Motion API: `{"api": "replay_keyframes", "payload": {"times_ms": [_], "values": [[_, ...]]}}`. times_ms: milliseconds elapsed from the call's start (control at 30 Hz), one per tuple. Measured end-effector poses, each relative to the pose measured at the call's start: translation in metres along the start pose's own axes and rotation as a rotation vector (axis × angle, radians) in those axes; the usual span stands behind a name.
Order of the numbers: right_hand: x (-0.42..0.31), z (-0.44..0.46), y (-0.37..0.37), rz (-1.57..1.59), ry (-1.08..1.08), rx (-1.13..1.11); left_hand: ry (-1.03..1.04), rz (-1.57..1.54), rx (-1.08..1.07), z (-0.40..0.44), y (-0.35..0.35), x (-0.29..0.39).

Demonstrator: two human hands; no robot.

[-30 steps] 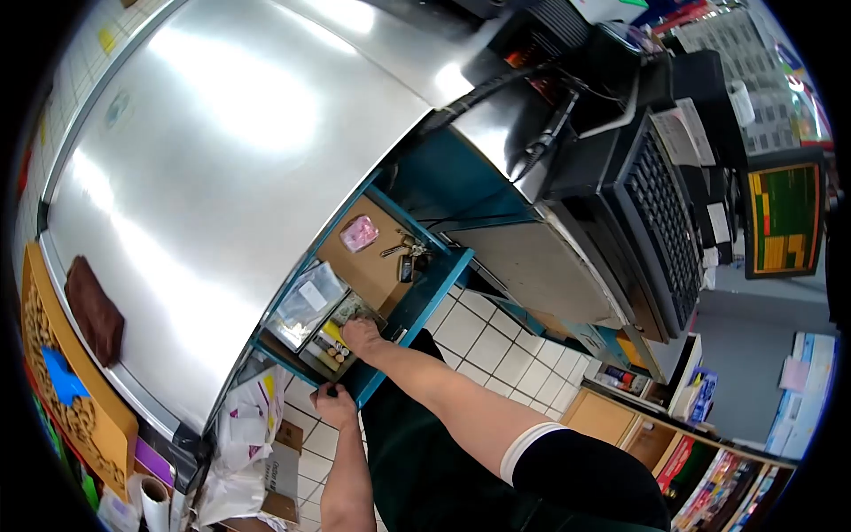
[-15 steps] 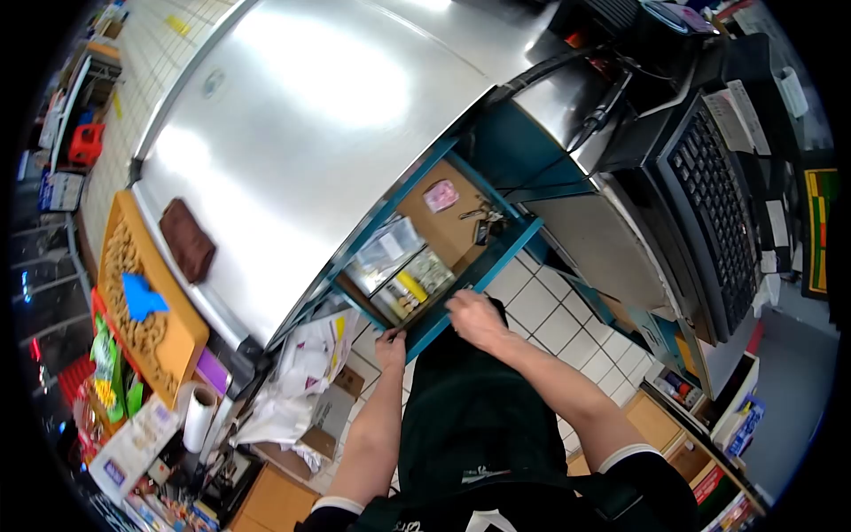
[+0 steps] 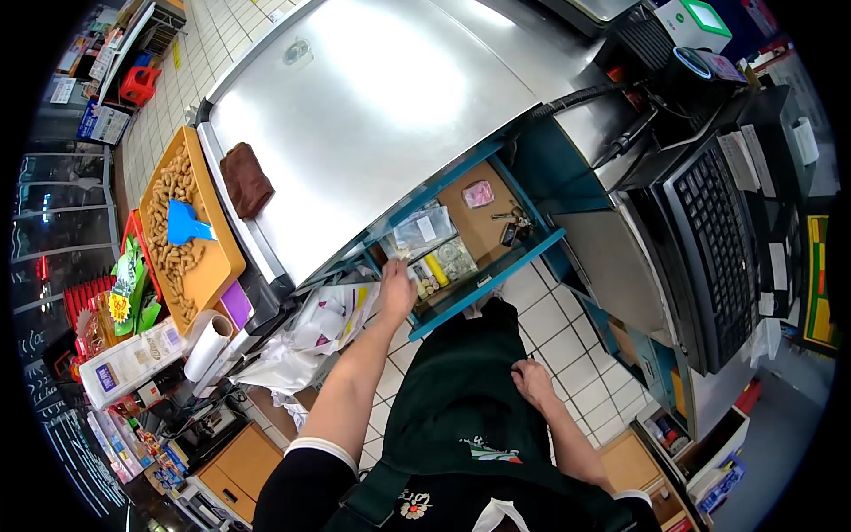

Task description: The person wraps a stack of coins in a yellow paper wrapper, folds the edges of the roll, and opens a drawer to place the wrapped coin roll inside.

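Observation:
My left hand [image 3: 399, 291] reaches over the front left corner of an open teal drawer [image 3: 487, 282]. Its fingers are closed at the left compartment, by a small pale thing too unclear to name. Close to that hand lie a yellow roll [image 3: 435, 269], several pale rolls or coins, and a clear plastic bag [image 3: 423, 229] behind them. On the drawer's brown base are a pink packet [image 3: 478, 194] and a bunch of keys [image 3: 514, 225]. My right hand [image 3: 532, 381] hangs beside the dark green apron [image 3: 465, 386], fingers curled, with nothing visible in it.
A steel counter [image 3: 355, 133] extends above the drawer, with a folded brown cloth [image 3: 246, 180] on it. At left is an orange tray [image 3: 229, 253] of peanuts with a blue scoop [image 3: 186, 223]. A black keyboard [image 3: 714, 239] is at right. White plastic bags [image 3: 310, 341] hang below the counter.
My right hand has left the drawer's front edge and dropped beside the apron. My left hand has moved from the drawer's corner into its left compartment. The view has shifted.

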State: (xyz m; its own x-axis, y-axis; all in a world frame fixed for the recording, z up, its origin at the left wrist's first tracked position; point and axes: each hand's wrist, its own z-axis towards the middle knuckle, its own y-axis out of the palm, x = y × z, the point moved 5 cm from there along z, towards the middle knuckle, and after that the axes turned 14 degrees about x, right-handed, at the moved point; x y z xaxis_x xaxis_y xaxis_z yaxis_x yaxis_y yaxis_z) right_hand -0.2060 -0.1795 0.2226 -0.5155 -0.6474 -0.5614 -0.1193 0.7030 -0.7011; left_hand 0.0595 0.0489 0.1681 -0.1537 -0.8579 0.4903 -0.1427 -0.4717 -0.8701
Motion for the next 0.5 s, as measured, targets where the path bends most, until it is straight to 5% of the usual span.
{"api": "replay_keyframes", "payload": {"times_ms": [133, 333, 500], "values": [[0.003, 0.005, 0.001, 0.090, 0.104, 0.036, 0.158, 0.093, -0.031, 0.064, 0.029, 0.021], [0.020, -0.010, -0.004, 0.135, 0.293, 0.030, -0.170, 0.325, -0.411, 0.098, 0.053, 0.011], [0.041, -0.029, 0.004, 0.177, 0.382, 0.092, -0.136, 0.230, -0.306, 0.081, 0.055, -0.008]]}}
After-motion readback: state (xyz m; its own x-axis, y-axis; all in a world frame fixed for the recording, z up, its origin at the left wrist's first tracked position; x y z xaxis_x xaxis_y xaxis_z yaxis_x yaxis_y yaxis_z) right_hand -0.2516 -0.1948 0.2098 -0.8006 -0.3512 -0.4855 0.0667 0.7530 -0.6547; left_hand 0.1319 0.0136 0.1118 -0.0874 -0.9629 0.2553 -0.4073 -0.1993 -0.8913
